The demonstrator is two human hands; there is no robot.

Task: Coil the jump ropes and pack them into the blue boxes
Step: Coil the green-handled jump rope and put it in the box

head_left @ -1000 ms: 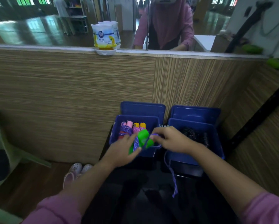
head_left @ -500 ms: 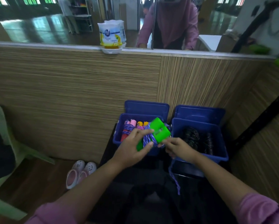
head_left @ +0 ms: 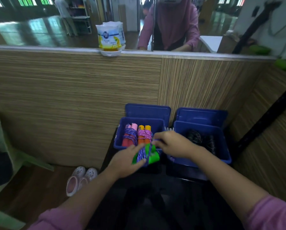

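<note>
Two blue boxes stand side by side against the wood panel wall. The left blue box (head_left: pixel 119 140) holds a coiled rope with pink handles (head_left: pixel 130 135) and another with orange handles (head_left: pixel 144 134). The right blue box (head_left: pixel 221 143) holds black coiled ropes (head_left: pixel 200 138). My left hand (head_left: pixel 127 161) grips the green handles (head_left: pixel 153 157) of a jump rope wound with purple cord (head_left: pixel 141 154), just in front of the left box. My right hand (head_left: pixel 172 144) pinches the loose end of the purple cord above the handles.
Both boxes have their lids (head_left: pixel 147 111) leaning open against the wall. A pair of pink shoes (head_left: pixel 80 180) lies on the floor to the left, beside a green chair (head_left: pixel 4 163). A white air-freshener pack (head_left: pixel 110 39) sits on the ledge under a mirror.
The green handles have dropped from above the left box to its front edge. My right hand has moved up and over them with the cord; the dangling cord end is no longer visible.
</note>
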